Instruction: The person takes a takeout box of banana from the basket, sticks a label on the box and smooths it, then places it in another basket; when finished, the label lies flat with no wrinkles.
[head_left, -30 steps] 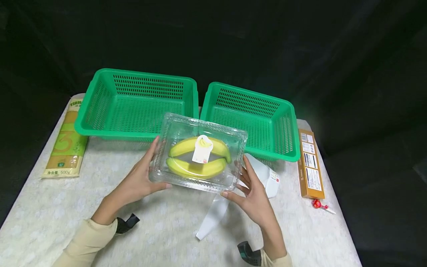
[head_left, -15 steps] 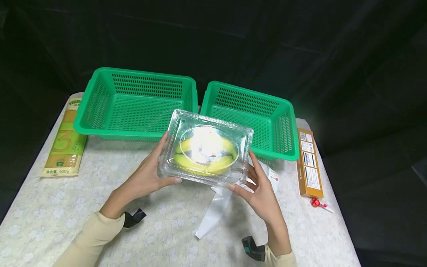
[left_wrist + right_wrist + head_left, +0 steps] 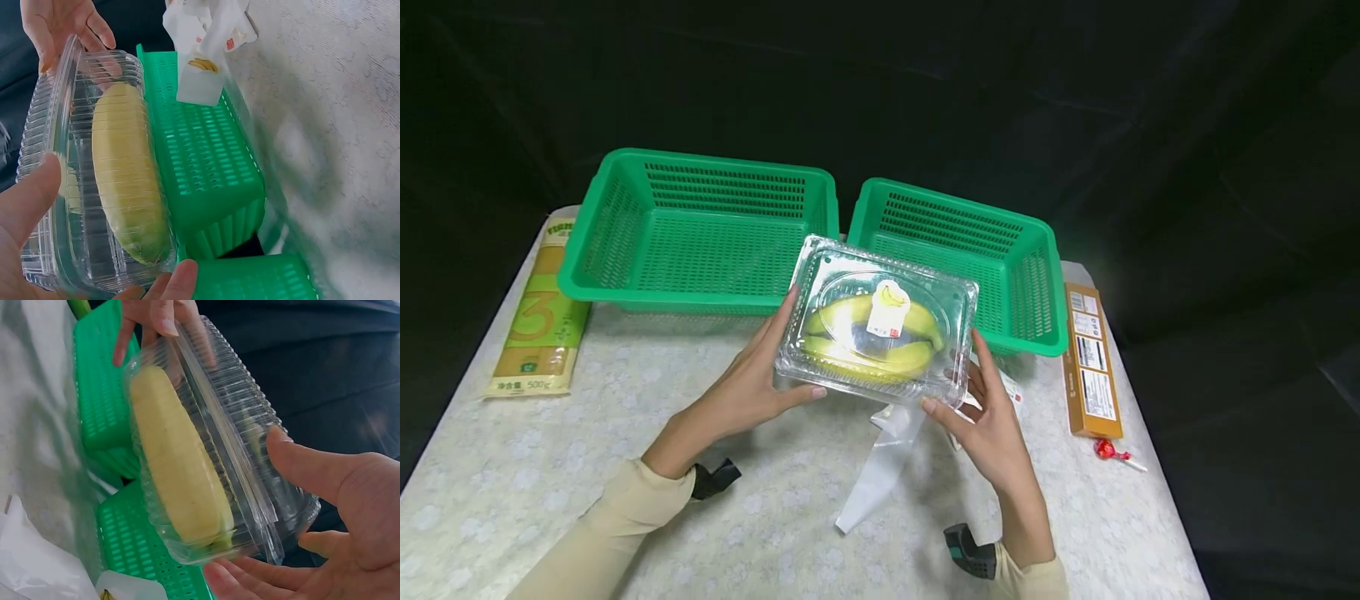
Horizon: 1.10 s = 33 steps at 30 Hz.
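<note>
Both hands hold a clear plastic clamshell box [image 3: 925,268] above the near side of the table, tilted so its lid faces up toward the head camera. Inside lie two bananas [image 3: 857,357], and a white label [image 3: 889,312] with a banana picture shows on top. My left hand [image 3: 748,383] grips the left end, thumb along the near edge. At the opposite end, my right hand [image 3: 992,429] has its thumb at the near corner and its other fingers along the side. The right wrist view shows the box's ribbed wall [image 3: 247,381] and hinge-like seam close up.
Two green baskets [image 3: 722,250] stand side by side behind the box. A noodle-like packet [image 3: 538,317] marked 500g lies left. On the right are an orange-brown carton [image 3: 1093,367] and a red lollipop [image 3: 1105,450]. A white wrapper [image 3: 880,475] lies under the hands.
Both hands have carried the box slightly right and away from me. Its tilt has shifted: the strong glare over the label half a second ago has faded, and the label is readable again.
</note>
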Motion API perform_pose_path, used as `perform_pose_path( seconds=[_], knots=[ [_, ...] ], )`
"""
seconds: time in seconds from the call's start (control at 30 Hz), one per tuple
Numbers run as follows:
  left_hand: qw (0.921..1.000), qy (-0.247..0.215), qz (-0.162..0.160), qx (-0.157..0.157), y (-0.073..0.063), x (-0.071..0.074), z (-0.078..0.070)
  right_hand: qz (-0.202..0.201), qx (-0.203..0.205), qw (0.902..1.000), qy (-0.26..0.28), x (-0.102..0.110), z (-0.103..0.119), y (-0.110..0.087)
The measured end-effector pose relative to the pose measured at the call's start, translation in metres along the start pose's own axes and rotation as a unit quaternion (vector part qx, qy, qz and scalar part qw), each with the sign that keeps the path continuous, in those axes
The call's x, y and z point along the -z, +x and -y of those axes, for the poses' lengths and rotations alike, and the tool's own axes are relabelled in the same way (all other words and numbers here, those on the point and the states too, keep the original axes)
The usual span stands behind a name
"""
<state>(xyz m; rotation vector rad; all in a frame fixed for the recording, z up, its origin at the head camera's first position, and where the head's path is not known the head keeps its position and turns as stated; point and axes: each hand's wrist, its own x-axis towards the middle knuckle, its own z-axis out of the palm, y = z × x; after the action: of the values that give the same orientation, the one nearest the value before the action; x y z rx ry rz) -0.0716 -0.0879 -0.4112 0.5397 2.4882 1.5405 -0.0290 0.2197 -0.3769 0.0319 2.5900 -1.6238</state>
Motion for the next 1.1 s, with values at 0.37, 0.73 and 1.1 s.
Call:
perform_pose_path(
  seconds=[0.37, 0.73, 1.1],
  knots=[
    [1.0000, 0.005, 0.003, -0.006, 0.012, -0.006, -0.006, -0.052, 0.008, 0.9983, 0.023, 0.004, -0.006, 0.003],
    [0.9998, 0.009, 0.014, -0.012, 0.024, -0.009, -0.011, -0.068, 0.017, 0.9973, 0.023, 0.013, -0.011, 0.005],
    [0.9997, 0.006, 0.023, -0.010, 0.031, -0.008, -0.012, -0.071, 0.013, 0.9972, 0.018, 0.016, -0.011, 0.010]
  ],
)
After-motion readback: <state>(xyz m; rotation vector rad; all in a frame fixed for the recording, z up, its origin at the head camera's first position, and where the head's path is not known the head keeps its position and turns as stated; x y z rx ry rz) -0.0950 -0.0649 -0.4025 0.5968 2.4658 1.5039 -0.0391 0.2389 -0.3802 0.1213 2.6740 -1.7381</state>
